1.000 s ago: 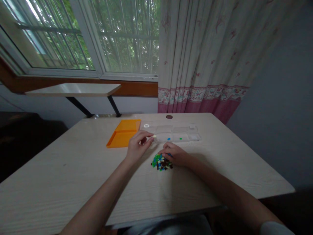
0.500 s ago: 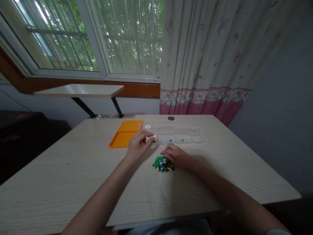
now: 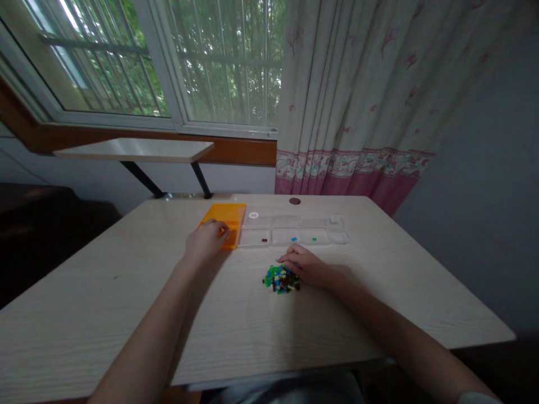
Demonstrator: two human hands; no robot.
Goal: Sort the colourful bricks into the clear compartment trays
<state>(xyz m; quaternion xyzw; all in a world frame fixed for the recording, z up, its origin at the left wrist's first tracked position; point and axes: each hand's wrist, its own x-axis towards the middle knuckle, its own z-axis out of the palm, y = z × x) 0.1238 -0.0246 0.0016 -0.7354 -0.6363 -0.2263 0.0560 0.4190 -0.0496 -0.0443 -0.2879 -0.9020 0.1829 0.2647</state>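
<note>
My left hand (image 3: 205, 240) is over the front part of an orange two-part tray (image 3: 229, 211), fingers curled together; anything between them is hidden. At the far edge of a pile of small building bricks (image 3: 278, 280) rests my right hand (image 3: 306, 265). Its fingers are bent in at the bricks, and whether a piece is pinched cannot be seen. The pile mixes green, blue, dark brown and pale yellow. Behind it lies a clear compartment box (image 3: 286, 221). Its front row holds a brown brick (image 3: 264, 240), a blue brick (image 3: 293, 239) and a green brick (image 3: 314, 239), each in a separate compartment.
A white ring-shaped piece (image 3: 253, 215) lies at the clear box's back left. The pale wooden table (image 3: 126, 292) carries a raised shelf (image 3: 138, 150) on black legs at its far left. A window and a patterned curtain (image 3: 345, 112) stand behind the table.
My left hand has moved left from the clear box to the orange tray. The pale yellow brick seen in its fingertips is out of sight. My right hand stays at the pile.
</note>
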